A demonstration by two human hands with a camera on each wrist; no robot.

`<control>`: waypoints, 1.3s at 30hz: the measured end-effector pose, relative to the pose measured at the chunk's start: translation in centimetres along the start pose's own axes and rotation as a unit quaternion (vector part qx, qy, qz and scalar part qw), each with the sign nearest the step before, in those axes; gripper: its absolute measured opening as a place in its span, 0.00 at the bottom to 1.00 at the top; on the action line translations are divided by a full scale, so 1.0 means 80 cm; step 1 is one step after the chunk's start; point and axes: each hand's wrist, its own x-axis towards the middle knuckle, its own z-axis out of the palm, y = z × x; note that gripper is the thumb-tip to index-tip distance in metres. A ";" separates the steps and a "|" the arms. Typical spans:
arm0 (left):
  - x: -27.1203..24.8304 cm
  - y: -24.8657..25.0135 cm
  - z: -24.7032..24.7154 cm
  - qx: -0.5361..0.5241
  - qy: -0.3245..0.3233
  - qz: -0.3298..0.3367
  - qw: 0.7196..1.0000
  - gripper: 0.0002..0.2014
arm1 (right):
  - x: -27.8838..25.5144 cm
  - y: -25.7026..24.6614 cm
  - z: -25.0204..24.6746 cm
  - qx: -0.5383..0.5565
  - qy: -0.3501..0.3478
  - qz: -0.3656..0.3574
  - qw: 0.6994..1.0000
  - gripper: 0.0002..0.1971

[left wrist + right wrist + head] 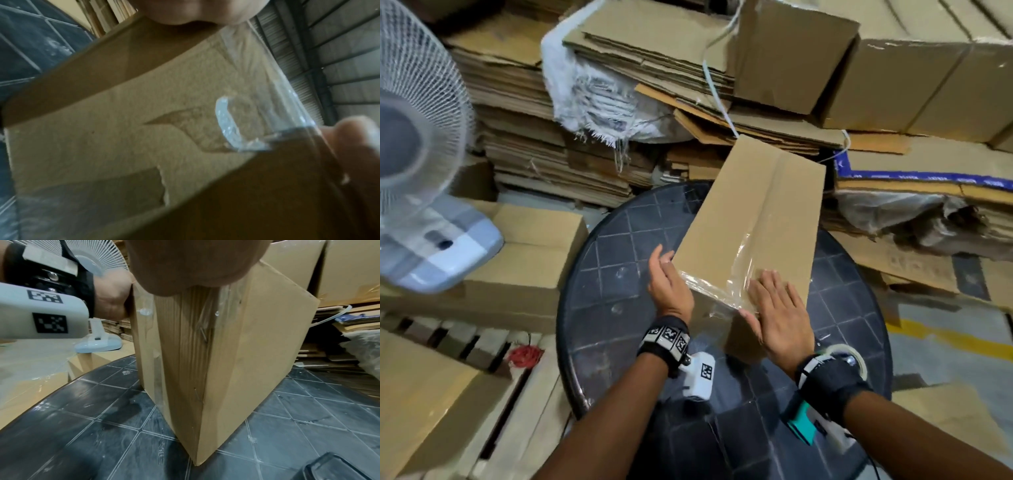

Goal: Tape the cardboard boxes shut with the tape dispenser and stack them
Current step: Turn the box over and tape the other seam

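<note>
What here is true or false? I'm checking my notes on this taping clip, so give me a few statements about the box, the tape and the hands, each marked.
1. The cardboard box stands on the round dark table. True.
2. The right hand grips the tape dispenser. False: it lies flat on the clear tape at the box's near end; the tape roll sits on the table by that wrist.
3. The left hand touches the box's left side. True.
4. The box's top flaps stand open. False: they are folded shut.
5. A fan stands to the left. True.
</note>
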 end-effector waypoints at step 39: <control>0.061 0.064 -0.004 0.576 -0.521 0.480 0.407 0.54 | -0.024 0.000 0.036 0.312 0.210 0.283 0.882 0.21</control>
